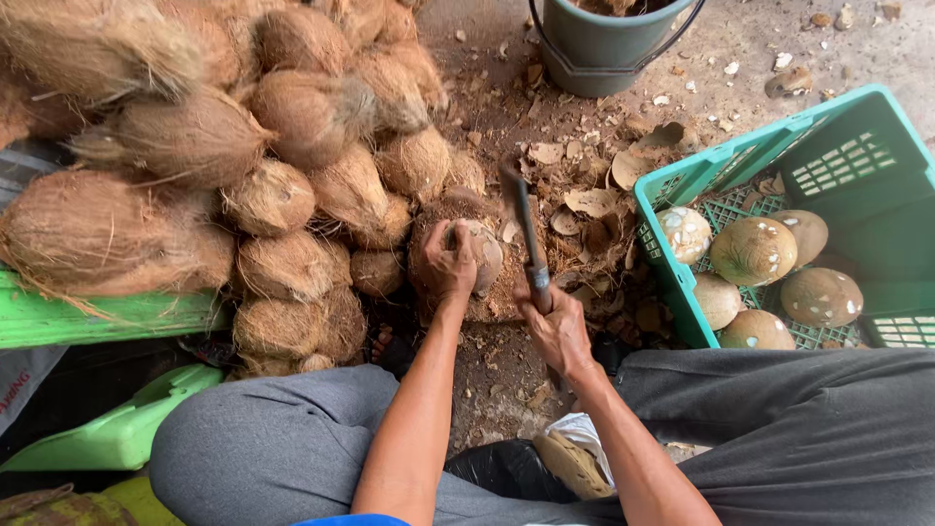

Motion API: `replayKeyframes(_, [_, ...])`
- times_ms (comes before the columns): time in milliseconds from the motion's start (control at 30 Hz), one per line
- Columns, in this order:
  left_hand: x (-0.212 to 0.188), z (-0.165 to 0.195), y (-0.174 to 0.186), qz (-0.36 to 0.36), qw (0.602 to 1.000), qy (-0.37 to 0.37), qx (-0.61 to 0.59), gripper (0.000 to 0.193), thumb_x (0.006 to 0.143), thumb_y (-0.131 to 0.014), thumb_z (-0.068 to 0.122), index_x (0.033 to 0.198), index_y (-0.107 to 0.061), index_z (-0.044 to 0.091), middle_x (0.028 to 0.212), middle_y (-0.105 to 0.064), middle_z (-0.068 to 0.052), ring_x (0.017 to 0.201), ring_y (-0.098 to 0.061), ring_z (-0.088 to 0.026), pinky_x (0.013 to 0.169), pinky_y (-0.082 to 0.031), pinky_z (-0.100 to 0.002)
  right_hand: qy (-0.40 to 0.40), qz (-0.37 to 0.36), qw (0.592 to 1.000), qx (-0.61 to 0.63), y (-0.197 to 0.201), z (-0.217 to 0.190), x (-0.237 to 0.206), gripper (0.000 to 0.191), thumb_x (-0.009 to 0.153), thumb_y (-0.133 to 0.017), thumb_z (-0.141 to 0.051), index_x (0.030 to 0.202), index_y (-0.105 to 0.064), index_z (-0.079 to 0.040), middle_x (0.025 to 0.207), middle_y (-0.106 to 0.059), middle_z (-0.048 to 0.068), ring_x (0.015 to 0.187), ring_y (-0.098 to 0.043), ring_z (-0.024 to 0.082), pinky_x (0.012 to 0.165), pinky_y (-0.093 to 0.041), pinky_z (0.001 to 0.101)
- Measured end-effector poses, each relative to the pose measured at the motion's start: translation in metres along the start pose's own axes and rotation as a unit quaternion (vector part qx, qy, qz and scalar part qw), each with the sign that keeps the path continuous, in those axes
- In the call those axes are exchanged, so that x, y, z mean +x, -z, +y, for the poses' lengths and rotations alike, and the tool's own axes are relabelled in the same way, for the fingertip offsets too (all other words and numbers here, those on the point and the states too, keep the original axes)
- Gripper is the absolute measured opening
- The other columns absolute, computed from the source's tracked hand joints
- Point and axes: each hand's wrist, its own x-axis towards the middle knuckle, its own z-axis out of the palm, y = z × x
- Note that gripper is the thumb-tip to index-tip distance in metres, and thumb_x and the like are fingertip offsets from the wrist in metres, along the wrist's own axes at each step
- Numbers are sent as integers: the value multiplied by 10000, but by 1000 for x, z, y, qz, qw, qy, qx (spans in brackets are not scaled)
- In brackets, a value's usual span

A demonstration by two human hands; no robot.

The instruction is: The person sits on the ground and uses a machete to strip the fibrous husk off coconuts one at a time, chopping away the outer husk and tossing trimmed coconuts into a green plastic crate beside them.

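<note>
A heap of brown, fibrous coconuts (243, 146) fills the left of the frame, stacked on the ground above a green plastic piece (97, 317). At the heap's edge the person's left hand (450, 265) is closed around the top of a partly stripped coconut (479, 255), pinning it on a worn wooden block (438, 219) that stands between the knees of grey trousers (282, 438). Just to the right, the right hand (557, 329) is wrapped tightly round the handle of a dark-bladed chopping knife (523, 219), its blade raised upright beside the nut and apart from it. Shell chips and husk scraps (575, 205) litter the dirt floor around the block. Farther right a teal plastic crate (877, 127) holds several pale, smooth, pared coconuts (752, 250). A grey-green bucket (604, 49) stands at the top edge.

By the look of it, the step in hand is paring the remaining brown skin off the held nut, with the blade poised between strokes. The next move would seem to call for a short, controlled cut angled away from the steadying fingers, and a turn of the nut to bring an unpared patch up. A glancing blade so near the left thumb looks like the main hazard.
</note>
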Motion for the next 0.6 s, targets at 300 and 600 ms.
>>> replayKeyframes(300, [2, -8, -12, 5, 986, -70, -148, 446, 961, -649, 529, 1064, -706, 99, 1059, -689, -95, 954, -677, -210, 807, -592, -403, -72, -51, 994, -58, 0, 20, 20, 223, 920, -661, -296, 795, -631, -114, 557, -514, 35, 502, -468, 132, 481, -398, 363])
replayKeyframes(600, [-6, 7, 17, -62, 996, 0, -66, 962, 722, -782, 699, 1352, -373, 99, 1226, -504, -226, 1091, -576, -350, 766, -552, -534, -116, -26, 993, 16, 9, 27, 20, 404, 922, -688, -384, 717, -532, -74, 558, -493, 17, 486, -478, 127, 479, -426, 375])
